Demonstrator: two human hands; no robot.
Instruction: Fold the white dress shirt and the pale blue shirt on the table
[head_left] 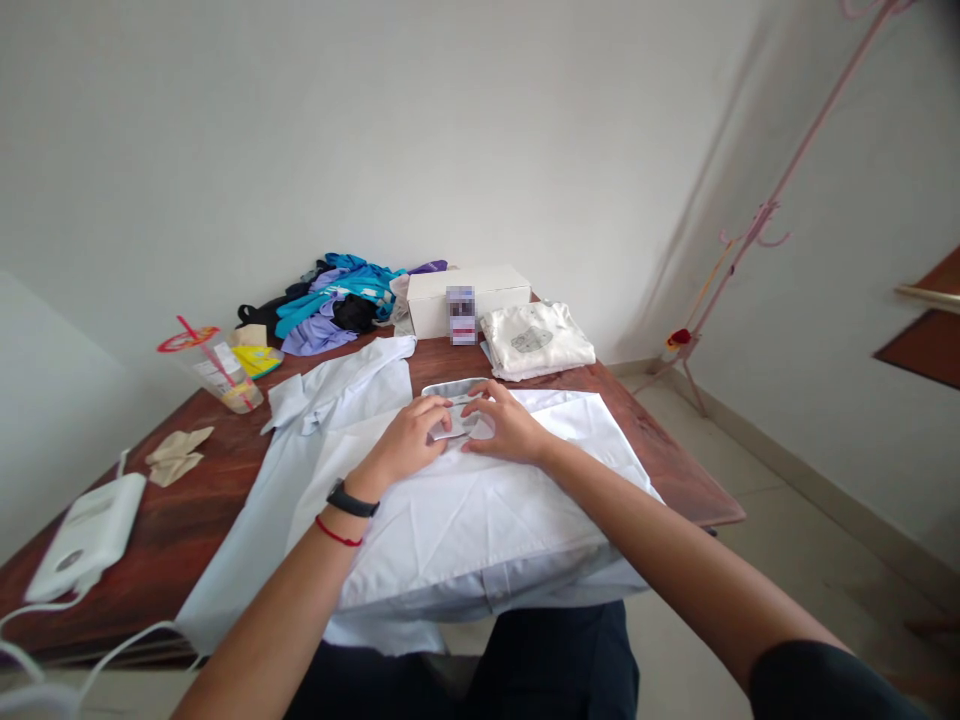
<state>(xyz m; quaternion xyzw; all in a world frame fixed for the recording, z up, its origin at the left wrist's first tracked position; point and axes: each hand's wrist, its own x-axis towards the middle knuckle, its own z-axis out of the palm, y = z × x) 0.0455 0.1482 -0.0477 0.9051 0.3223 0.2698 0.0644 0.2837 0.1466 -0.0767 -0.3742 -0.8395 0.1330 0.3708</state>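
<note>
White collared shirt (457, 520) is spread over the middle of the frame, its near edge draped past the brown wooden table (225, 460). At the centre, its collar (450, 388) is touched by two hands: the left hand (409, 440) is curled at one side, the right hand (514, 425) is bent about the other; whether cloth is firmly pinched cannot be told. The collar is probably best worked evenly from both sides, with the body kept smooth beneath, since creases are seen there.

At lower left, one white device (90, 535) is set down; beyond it, one crumpled napkin (178, 456) and one plastic cup (225, 375) with a single straw are found. Farther back, one folded stack of white cloth (536, 340), one white box (429, 305) and one heap of clothes (319, 320), its pieces uncountable, are placed. One pink coat rack (795, 150) is seen at upper right.
</note>
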